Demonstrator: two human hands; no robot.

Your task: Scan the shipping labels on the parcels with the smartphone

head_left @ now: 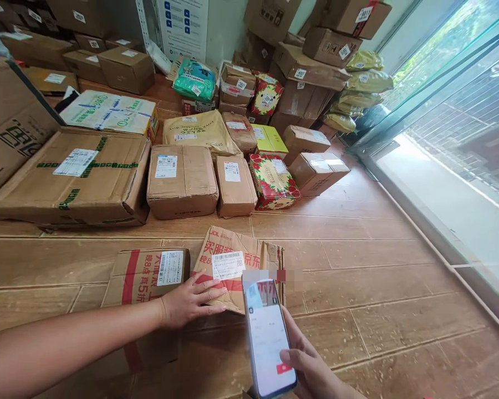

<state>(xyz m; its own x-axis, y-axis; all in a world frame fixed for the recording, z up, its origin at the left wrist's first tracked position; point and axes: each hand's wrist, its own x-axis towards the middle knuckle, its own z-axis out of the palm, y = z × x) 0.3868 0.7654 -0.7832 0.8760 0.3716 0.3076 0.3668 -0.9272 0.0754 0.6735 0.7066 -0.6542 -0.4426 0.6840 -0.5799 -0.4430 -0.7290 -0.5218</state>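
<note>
My left hand [193, 302] lies with its fingers spread on the left part of a brown paper parcel [233, 244] with red print and a white label. In my right hand [305, 360] is a phone [270, 343], its lit screen facing up and the thumb on the lower part of it. The phone is over the parcel's lower right part and hides some of it. Left of the parcel, partly under my left forearm, a cardboard box [149, 271] with a red stripe and a white label rests on the floor.
Beyond them stands a row of labelled boxes [183, 185], with a large box [120, 183] at the left and a red floral box [274, 185] to the right. More boxes [307, 100] are stacked by the wall. A glass door [449, 183] borders the tiled floor [382, 288] at right.
</note>
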